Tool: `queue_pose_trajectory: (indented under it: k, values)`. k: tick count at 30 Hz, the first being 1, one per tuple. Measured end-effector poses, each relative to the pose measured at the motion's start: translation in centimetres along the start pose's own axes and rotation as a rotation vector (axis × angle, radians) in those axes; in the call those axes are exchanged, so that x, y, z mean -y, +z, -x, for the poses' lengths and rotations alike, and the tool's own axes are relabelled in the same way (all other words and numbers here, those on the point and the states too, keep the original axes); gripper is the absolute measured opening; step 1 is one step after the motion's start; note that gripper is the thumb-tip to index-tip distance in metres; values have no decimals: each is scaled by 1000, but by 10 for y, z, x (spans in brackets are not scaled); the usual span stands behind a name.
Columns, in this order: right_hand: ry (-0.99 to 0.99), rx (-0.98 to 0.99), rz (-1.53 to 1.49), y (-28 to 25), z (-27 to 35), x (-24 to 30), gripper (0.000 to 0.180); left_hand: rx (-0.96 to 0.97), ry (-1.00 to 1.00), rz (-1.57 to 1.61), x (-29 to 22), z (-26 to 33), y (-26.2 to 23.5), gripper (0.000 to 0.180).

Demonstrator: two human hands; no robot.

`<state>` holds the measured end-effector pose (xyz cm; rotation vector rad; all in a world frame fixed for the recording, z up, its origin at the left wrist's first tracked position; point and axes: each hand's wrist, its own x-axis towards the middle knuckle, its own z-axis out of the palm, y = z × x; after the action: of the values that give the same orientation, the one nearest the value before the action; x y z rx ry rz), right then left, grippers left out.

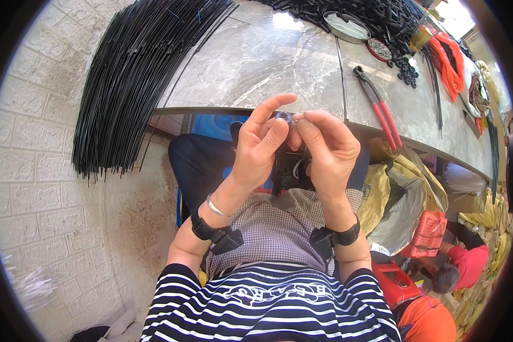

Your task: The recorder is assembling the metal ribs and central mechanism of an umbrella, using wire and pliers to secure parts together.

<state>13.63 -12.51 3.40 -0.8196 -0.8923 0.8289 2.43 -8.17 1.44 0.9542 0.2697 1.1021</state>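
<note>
Over my lap, close to the table's front edge, both hands meet at a small dark round piece with a hole in its end (284, 117). My left hand (257, 145) pinches this piece between thumb and fingers, with the index finger raised. My right hand (329, 151) has its thumb and index fingertip pressed together right beside the piece. Whatever sits in that pinch is too small to name. Something dark shows below my fingers, but its shape is unclear. Red-handled cutting pliers (377, 107) lie to the right, their handles sticking out past the table edge.
Thin black rods (137, 85) form a large bundle over the table's left end. At the back are a black heap of short parts (376, 16), a round tin of pale pieces (346, 27) and a dish of small bits (379, 50). Another person (464, 265) bends low at the right.
</note>
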Motion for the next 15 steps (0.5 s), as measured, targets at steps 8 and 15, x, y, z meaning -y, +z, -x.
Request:
queue_pose_trajectory:
  k: [8, 15]
  values:
    - [85, -15, -106, -3, -1, -2, 16, -24, -10, -43, 0, 0, 1, 60]
    - [93, -10, -148, -4, -2, -2, 13, -25, 2, 19, 2, 0, 1, 52]
